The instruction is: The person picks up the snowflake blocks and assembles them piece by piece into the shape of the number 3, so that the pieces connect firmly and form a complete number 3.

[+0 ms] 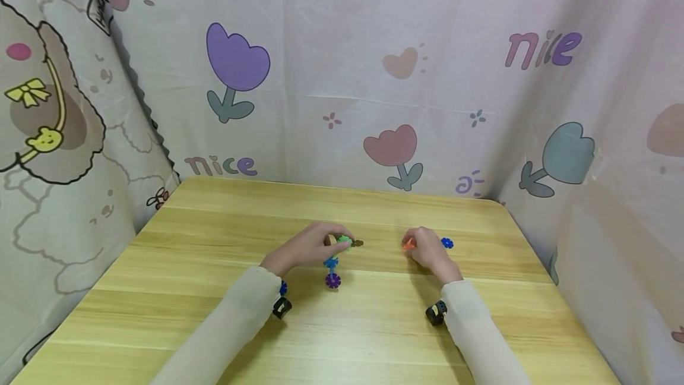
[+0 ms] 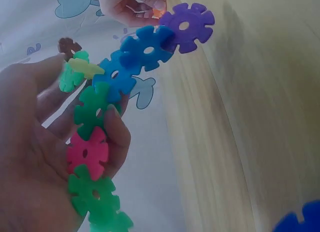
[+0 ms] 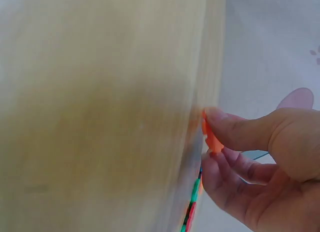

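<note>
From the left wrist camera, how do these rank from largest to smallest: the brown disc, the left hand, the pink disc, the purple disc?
1. Left hand, partly out of frame
2. Purple disc
3. Pink disc
4. Brown disc
Distance from the camera varies, so the discs' true sizes are unsure.

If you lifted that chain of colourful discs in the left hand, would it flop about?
The chain is likely fairly stiff, as its discs look slotted into each other. It's probably light: the discs look thin. Pushed sideways, it may come apart, since only small notches seem to join them.
</note>
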`<state>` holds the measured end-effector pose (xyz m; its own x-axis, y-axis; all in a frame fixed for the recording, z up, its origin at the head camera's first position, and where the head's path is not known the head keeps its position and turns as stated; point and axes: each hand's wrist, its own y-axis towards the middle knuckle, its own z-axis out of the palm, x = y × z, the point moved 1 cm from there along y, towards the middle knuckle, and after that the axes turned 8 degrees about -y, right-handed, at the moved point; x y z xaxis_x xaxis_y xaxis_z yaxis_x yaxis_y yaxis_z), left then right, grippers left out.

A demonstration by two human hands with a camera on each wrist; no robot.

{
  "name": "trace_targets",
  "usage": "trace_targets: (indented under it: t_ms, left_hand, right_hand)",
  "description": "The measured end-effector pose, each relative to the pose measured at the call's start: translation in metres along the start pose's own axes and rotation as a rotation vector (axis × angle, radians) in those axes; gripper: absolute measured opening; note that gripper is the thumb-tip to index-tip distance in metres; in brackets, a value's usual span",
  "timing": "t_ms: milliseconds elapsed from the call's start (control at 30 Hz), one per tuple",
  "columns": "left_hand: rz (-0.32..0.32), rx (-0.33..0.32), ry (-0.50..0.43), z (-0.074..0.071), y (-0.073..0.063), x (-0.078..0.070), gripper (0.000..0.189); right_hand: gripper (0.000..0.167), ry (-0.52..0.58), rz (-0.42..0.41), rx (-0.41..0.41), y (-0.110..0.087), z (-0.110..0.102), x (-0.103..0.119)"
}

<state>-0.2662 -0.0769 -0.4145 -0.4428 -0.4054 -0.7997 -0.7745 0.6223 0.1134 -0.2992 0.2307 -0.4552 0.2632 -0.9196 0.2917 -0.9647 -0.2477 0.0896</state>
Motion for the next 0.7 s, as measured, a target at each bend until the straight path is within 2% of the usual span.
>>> trace_targets:
  t_ms: [267,567,700]
  left_hand:
    - [-0.009,0.015,-0.021,0.001,0.001,-0.002,0.027]
    - [-0.009,0.002,-0.010,0.001,0.002,-0.005,0.029]
    - [0.002,0.003,-0.001,0.002,0.002,-0.006,0.029]
  right_hand:
    - [0.004,0.075,0.012,-0.005,0.000,-0.006,0.009]
    - [0.009,0.216,-0.025,-0.017,-0.002,-0.022,0.037]
    - [0.011,0.283,-0.074,-0.031,-0.005,-0.028,0.048]
